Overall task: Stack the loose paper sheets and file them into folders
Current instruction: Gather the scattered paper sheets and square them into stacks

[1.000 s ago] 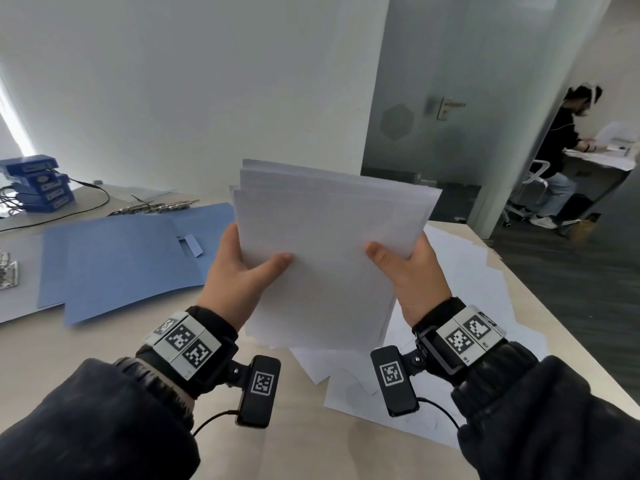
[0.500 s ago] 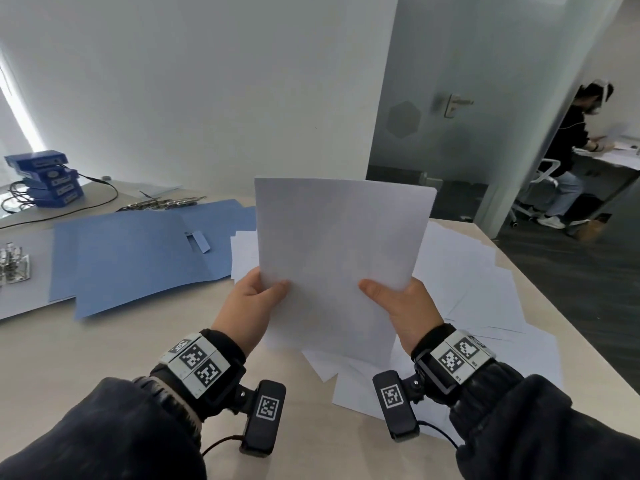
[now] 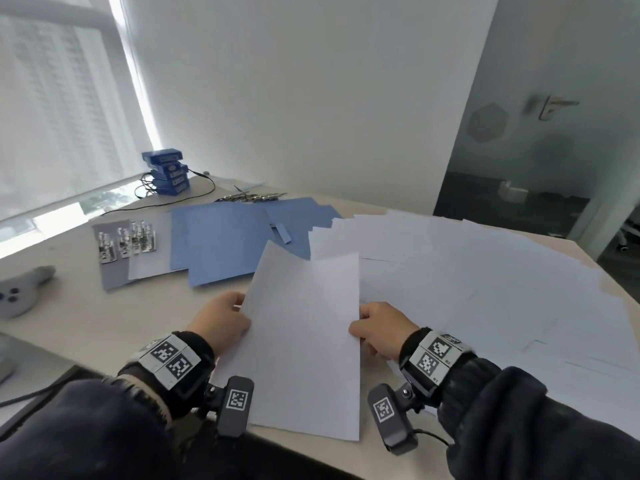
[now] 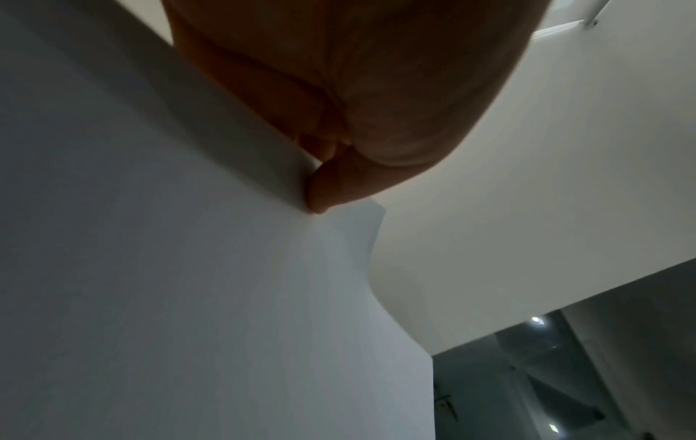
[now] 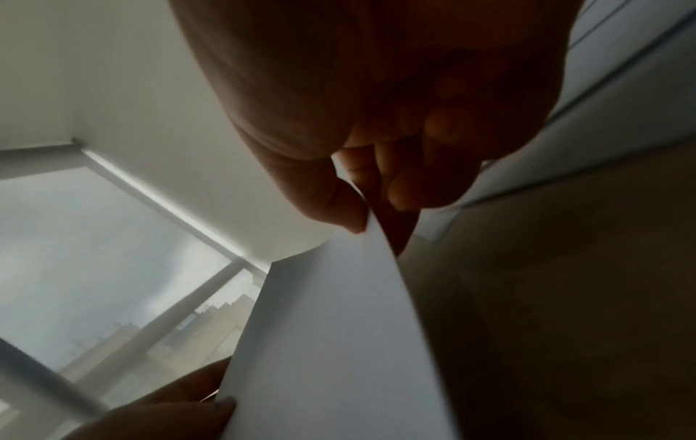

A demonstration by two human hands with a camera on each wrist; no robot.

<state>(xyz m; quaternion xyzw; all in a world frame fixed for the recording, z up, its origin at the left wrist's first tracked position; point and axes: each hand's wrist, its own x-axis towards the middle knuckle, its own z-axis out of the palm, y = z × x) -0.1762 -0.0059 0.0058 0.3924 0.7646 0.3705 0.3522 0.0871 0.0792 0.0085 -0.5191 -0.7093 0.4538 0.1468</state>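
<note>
This is an office room. A big pale table [image 3: 69, 327] holds lots of white paper sheets [image 3: 485, 271] and blue folders [image 3: 221, 244]. Shiny metal folder clips [image 3: 126, 242] lie beside them. A pile of small blue boxes [image 3: 168, 171] sits by the big window [image 3: 52, 116] with its blind [image 3: 41, 140]. A glass door [image 3: 554, 133] with a handle [image 3: 550, 105] is on the right.

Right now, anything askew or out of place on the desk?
Yes. Loose sheets lie fanned at mixed angles across the table's right side. The stack held by both hands looks squared. Blue folders overlap unevenly.
</note>
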